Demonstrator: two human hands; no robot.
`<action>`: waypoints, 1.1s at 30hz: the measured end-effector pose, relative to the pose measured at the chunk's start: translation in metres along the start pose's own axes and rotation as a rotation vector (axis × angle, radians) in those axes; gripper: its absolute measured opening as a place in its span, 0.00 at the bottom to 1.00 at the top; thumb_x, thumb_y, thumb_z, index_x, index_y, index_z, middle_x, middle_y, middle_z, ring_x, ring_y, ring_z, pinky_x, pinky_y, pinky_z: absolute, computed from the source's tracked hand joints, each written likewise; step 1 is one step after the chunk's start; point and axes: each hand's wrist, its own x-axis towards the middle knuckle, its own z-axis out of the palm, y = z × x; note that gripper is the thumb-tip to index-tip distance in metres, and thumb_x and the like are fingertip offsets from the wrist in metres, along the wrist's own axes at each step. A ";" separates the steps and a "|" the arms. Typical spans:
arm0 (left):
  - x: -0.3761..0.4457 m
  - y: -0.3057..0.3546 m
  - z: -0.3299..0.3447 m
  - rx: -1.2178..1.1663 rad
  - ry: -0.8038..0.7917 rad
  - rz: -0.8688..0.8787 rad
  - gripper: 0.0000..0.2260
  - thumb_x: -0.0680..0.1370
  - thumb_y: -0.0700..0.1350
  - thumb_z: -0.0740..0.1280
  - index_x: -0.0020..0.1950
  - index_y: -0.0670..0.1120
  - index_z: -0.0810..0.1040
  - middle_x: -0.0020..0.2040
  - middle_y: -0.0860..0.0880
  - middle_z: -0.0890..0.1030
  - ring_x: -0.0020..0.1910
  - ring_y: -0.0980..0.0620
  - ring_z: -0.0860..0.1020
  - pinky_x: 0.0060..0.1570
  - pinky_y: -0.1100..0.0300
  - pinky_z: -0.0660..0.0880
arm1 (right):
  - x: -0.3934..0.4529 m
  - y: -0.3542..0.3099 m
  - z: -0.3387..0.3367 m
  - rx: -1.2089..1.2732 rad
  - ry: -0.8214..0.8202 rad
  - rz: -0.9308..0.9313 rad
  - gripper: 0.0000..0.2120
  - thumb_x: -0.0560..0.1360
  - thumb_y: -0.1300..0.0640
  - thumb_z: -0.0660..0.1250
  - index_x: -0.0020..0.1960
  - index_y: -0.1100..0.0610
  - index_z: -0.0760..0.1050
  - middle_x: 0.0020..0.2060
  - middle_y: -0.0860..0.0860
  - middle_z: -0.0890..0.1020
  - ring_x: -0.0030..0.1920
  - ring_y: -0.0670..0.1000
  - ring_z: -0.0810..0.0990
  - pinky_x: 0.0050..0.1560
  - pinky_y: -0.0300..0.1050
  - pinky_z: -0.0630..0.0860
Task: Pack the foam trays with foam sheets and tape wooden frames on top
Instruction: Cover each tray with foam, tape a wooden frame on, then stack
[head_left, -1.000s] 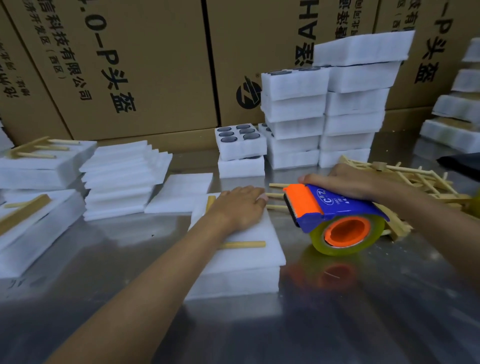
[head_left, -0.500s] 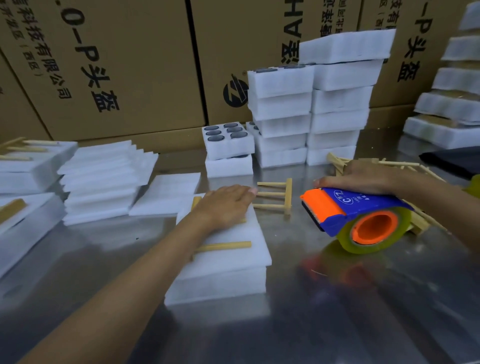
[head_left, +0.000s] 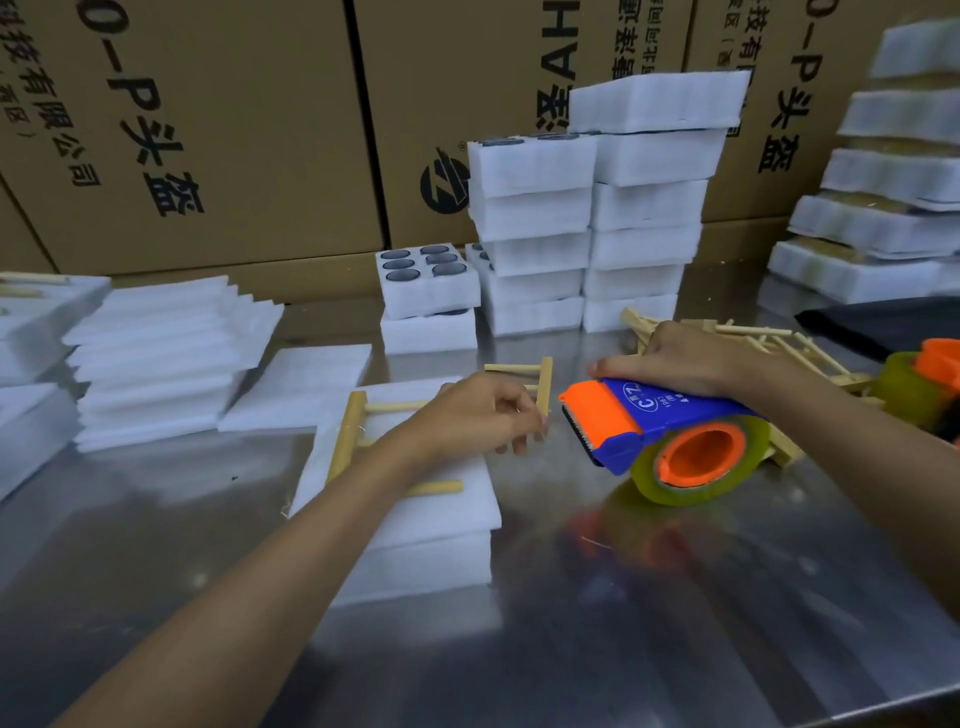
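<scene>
A white foam tray (head_left: 441, 551) with a foam sheet over it lies at the middle of the steel table (head_left: 649, 634). A wooden frame (head_left: 345, 436) rests on top of it. My left hand (head_left: 467, 415) hovers over the tray's far right corner with curled fingers, right beside a second small wooden frame (head_left: 544, 379); whether it pinches anything is unclear. My right hand (head_left: 685, 358) grips a blue and orange tape dispenser (head_left: 628, 421) holding a roll of clear tape, just right of the tray.
Loose foam sheets (head_left: 156, 358) are stacked at the left, one single sheet (head_left: 306, 389) beside them. Foam trays (head_left: 644, 208) are piled at the back, wooden frames (head_left: 769, 338) heaped behind my right hand. Taped trays (head_left: 883, 223) stand far right. Cardboard boxes (head_left: 234, 130) wall the back.
My left hand has lifted off the foam sheet and curled its fingers near the second frame. The dispenser has shifted right, uncovering that frame.
</scene>
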 end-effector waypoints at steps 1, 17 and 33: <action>-0.002 -0.001 0.000 -0.033 0.011 0.027 0.07 0.73 0.52 0.70 0.39 0.52 0.83 0.34 0.53 0.83 0.35 0.57 0.80 0.41 0.64 0.74 | 0.000 -0.001 0.000 -0.007 -0.005 0.000 0.42 0.53 0.16 0.57 0.39 0.53 0.79 0.39 0.50 0.82 0.37 0.51 0.82 0.35 0.45 0.70; -0.006 -0.004 0.003 0.043 0.121 0.102 0.08 0.74 0.41 0.73 0.35 0.49 0.83 0.31 0.51 0.82 0.33 0.54 0.78 0.48 0.47 0.78 | 0.008 -0.025 0.016 -0.192 0.018 0.045 0.34 0.61 0.21 0.59 0.39 0.53 0.77 0.33 0.50 0.80 0.36 0.51 0.79 0.33 0.44 0.67; -0.008 -0.002 0.011 0.374 0.223 0.148 0.05 0.74 0.43 0.68 0.40 0.46 0.84 0.36 0.50 0.83 0.38 0.49 0.79 0.42 0.51 0.78 | 0.002 -0.043 0.021 -0.334 0.041 0.120 0.26 0.70 0.27 0.61 0.39 0.51 0.70 0.36 0.49 0.77 0.38 0.50 0.75 0.40 0.46 0.68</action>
